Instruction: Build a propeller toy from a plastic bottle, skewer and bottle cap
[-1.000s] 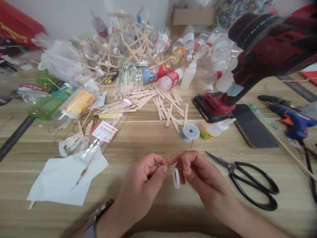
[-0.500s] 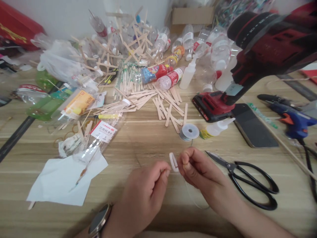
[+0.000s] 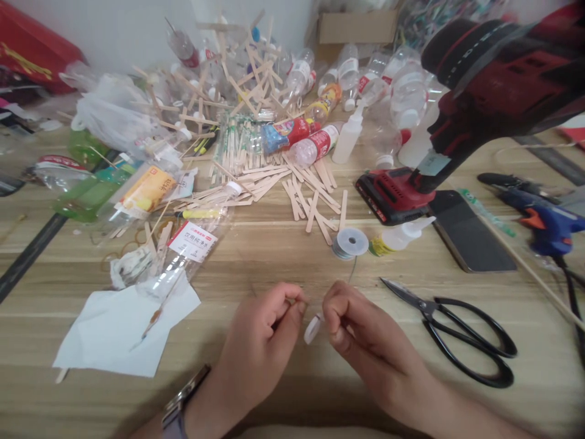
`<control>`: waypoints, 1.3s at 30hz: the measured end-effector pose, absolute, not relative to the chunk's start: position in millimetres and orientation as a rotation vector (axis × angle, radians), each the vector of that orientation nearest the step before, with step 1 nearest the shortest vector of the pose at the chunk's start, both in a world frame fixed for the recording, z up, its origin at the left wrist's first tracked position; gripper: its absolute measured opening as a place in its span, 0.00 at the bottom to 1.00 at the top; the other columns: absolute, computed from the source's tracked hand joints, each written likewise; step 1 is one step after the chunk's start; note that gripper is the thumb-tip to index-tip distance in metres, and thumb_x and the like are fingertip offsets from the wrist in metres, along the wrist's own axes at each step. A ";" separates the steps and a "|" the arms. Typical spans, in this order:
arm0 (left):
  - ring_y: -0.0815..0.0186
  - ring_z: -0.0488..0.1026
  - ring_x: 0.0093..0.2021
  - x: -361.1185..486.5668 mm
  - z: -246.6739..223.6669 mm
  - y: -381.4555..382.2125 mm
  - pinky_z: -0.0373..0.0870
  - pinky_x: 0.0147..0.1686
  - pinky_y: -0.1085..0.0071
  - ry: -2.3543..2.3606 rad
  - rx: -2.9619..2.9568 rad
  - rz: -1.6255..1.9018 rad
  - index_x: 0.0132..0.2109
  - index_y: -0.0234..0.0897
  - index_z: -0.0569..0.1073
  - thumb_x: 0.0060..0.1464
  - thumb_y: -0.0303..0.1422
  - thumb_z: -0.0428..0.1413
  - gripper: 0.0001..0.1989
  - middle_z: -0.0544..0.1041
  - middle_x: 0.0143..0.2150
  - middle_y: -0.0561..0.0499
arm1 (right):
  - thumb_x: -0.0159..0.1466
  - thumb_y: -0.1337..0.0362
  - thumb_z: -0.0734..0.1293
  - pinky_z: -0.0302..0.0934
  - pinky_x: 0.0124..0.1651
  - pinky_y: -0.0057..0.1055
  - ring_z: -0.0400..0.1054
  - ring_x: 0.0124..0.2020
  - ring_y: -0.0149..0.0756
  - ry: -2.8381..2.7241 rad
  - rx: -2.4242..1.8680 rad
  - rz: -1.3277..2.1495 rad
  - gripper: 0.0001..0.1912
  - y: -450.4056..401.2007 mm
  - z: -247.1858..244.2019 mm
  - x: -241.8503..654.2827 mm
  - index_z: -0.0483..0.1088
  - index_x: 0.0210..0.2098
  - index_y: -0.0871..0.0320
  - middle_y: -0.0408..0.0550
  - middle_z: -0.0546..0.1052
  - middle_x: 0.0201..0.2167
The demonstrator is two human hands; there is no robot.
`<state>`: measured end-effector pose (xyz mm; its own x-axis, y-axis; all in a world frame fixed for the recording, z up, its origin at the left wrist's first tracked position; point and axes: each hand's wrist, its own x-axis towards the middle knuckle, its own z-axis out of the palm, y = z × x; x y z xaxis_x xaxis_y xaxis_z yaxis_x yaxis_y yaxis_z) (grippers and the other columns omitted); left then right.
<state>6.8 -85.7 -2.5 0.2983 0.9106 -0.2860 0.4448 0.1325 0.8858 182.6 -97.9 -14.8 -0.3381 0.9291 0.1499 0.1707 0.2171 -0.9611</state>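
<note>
A small white ring (image 3: 312, 330) hangs between my two hands, close to the right fingertips. My left hand (image 3: 267, 341) is pinched, with what looks like a thin thread end at its fingertips. The fingers of my right hand (image 3: 365, 341) are pressed together too; what they grip is too small to make out. Just beyond the hands stands a spool of thin line (image 3: 350, 242), its loose end running down towards my right hand. Black-handled scissors (image 3: 429, 309) lie to the right of that hand.
A red and black power drill (image 3: 397, 195), a phone (image 3: 473, 231) and a glue gun (image 3: 551, 228) are at the right. Wooden sticks (image 3: 269, 180) and plastic bottles fill the back. White paper (image 3: 114, 335) and a clear bottle (image 3: 192, 244) lie at the left.
The white ring has moved down and slightly left and has tilted. My left hand has shifted slightly up and left, and the right hand slightly left and down.
</note>
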 end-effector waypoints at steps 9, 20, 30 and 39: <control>0.69 0.63 0.21 9.3 -5.1 -86.8 0.56 0.24 0.74 1.411 1.581 0.560 0.38 0.39 0.72 0.62 0.37 0.48 0.10 0.66 0.19 0.59 | 0.66 0.75 0.57 0.61 0.35 0.27 0.63 0.34 0.33 -1.822 -1.066 0.967 0.10 -100.8 -15.8 182.9 0.61 0.33 0.54 0.44 0.66 0.31; 0.67 0.75 0.26 11.5 -14.1 -90.7 0.63 0.27 0.74 1.455 2.127 0.678 0.40 0.39 0.72 0.61 0.28 0.50 0.07 0.79 0.27 0.55 | 0.68 0.56 0.59 0.62 0.29 0.28 0.66 0.25 0.31 -1.386 -1.226 1.417 0.12 -96.3 -20.5 181.5 0.64 0.33 0.56 0.43 0.71 0.25; 0.66 0.74 0.25 9.8 -16.4 -94.9 0.67 0.27 0.70 1.292 2.643 0.825 0.41 0.38 0.69 0.64 0.25 0.43 0.11 0.78 0.27 0.54 | 0.64 0.59 0.60 0.61 0.25 0.27 0.67 0.23 0.32 -1.408 -1.453 1.408 0.09 -91.8 -15.5 180.0 0.64 0.30 0.55 0.42 0.71 0.21; 0.67 0.75 0.27 12.6 -13.2 -92.5 0.67 0.28 0.74 1.351 2.315 0.749 0.40 0.39 0.73 0.59 0.25 0.50 0.08 0.80 0.28 0.54 | 0.63 0.66 0.60 0.59 0.26 0.26 0.66 0.23 0.31 -1.672 -1.465 1.194 0.07 -94.1 -19.5 181.7 0.67 0.30 0.55 0.41 0.71 0.21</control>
